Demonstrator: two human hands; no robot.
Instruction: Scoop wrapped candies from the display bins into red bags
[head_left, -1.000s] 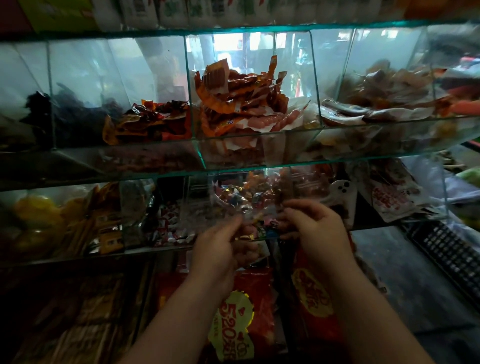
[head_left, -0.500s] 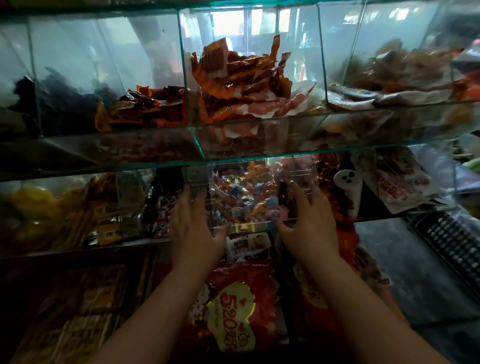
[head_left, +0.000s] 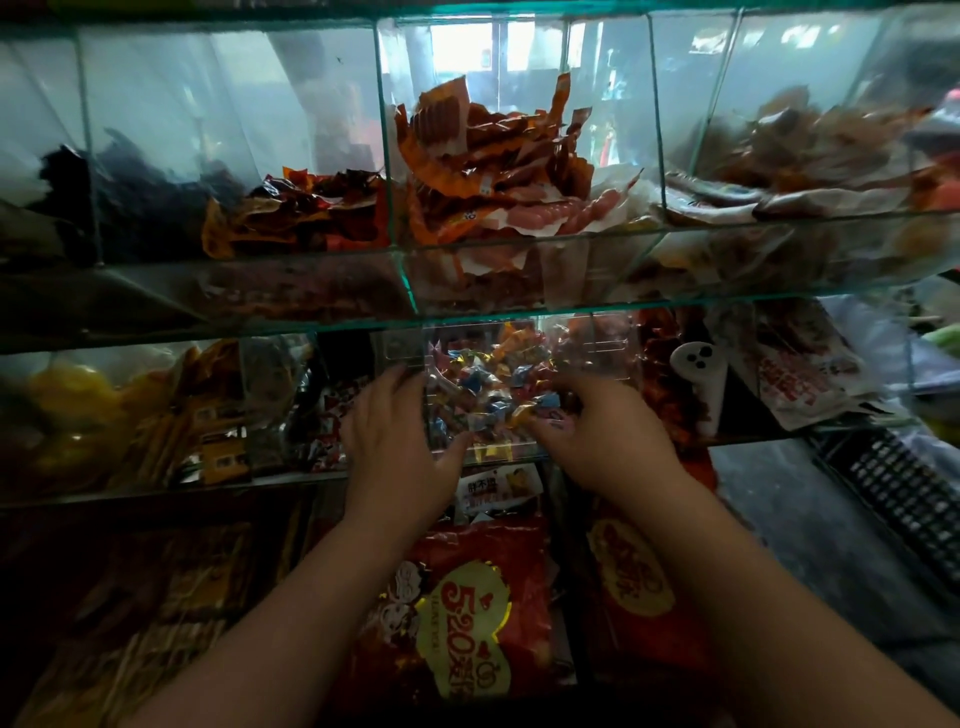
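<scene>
We judge the scooping hardly begun: the wrapped candies (head_left: 493, 387) all lie in the clear bin (head_left: 605, 353), and we see none going into the red bags (head_left: 483, 613) at its 6 o'clock. Left hand (head_left: 400, 431) presses flat-fingered on the bin's 9 o'clock side; right hand (head_left: 597, 436) curls round its 3 o'clock side

A tiered glass shelf (head_left: 675, 306) filled the frame: orange snack packets (head_left: 488, 156) piled at upper centre, wrapped candies (head_left: 493, 384) on the middle tier, red bags (head_left: 467, 613) at lower centre.
</scene>
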